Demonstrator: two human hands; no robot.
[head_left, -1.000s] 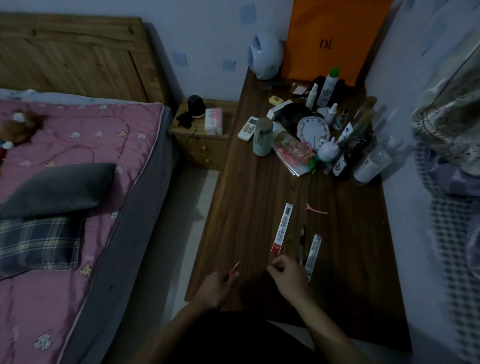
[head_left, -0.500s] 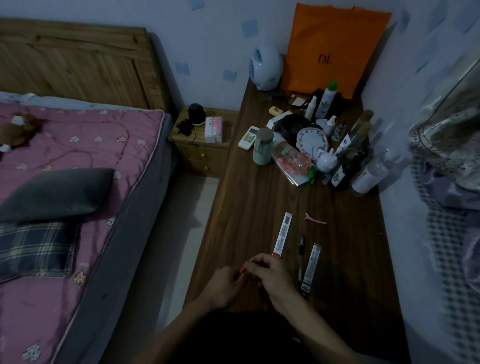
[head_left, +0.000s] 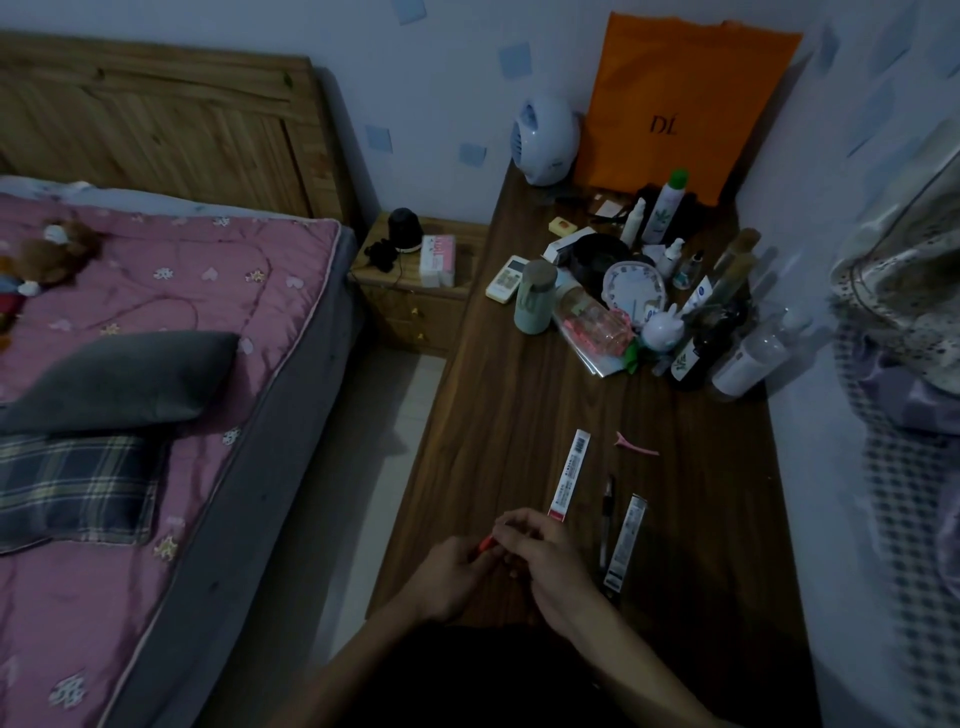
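Both hands meet over the near edge of the dark wooden desk. My left hand grips a small red pen-like object, only its red tip showing between the fingers. My right hand curls over the same object from the right and pinches it. Just beyond the hands lie a long white-and-red narrow box, a black pen and a second narrow grey box. A pink hair clip lies farther back.
The desk's far end is crowded with bottles, a pale green cup, a remote, a white fan and an orange bag. A bed with a pink quilt is on the left, a nightstand between them.
My hands were apart a second ago, the left one holding the red object alone. They have come together, and the right hand now grips the object too.
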